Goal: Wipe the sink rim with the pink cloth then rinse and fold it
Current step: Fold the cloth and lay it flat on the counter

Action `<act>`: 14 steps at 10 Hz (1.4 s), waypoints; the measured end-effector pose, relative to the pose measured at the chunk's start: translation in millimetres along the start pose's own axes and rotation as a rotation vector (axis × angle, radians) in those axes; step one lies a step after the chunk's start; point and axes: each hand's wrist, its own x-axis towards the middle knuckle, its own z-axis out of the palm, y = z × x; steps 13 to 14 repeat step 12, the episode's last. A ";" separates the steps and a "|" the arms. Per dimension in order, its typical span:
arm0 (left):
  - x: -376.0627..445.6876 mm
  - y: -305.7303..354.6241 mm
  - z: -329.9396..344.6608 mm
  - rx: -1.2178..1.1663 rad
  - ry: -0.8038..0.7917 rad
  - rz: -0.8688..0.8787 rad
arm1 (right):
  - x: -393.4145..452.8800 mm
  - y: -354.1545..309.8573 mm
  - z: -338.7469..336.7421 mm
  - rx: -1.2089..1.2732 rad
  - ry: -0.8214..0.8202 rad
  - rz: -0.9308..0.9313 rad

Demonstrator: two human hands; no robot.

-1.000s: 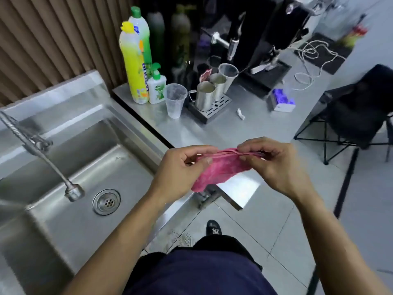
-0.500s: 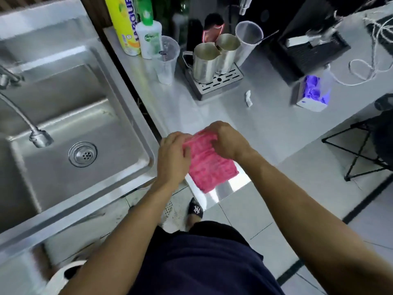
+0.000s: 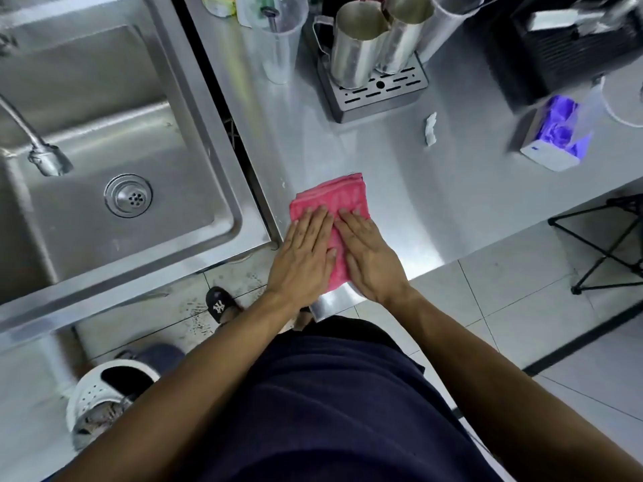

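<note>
Now the pink cloth [image 3: 330, 200] is down flat near the worktop's [image 3: 400, 175] front edge, just beside the sink [image 3: 222, 147]; half a second ago I held it up, pinched. My left hand [image 3: 302, 259] and right hand [image 3: 368, 259] press it with straight fingers, close together. I judge the fold nearly done.

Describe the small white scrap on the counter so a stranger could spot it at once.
Start at the slotted metal drip tray holding steel jugs on the steel counter. Just right of its near corner lies the crumpled white paper scrap, alone on bare steel, far smaller than the purple-and-white tissue box further right.
</note>
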 end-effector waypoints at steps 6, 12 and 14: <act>0.8 0.0 9.0 0.112 -0.043 -0.036 | -2.0 8.2 13.3 -0.141 0.043 -0.047; -38.6 -4.4 -10.5 0.150 -0.044 0.209 | -28.3 -4.8 6.5 -0.035 0.263 -0.136; -38.6 -4.4 -10.5 0.150 -0.044 0.209 | -28.3 -4.8 6.5 -0.035 0.263 -0.136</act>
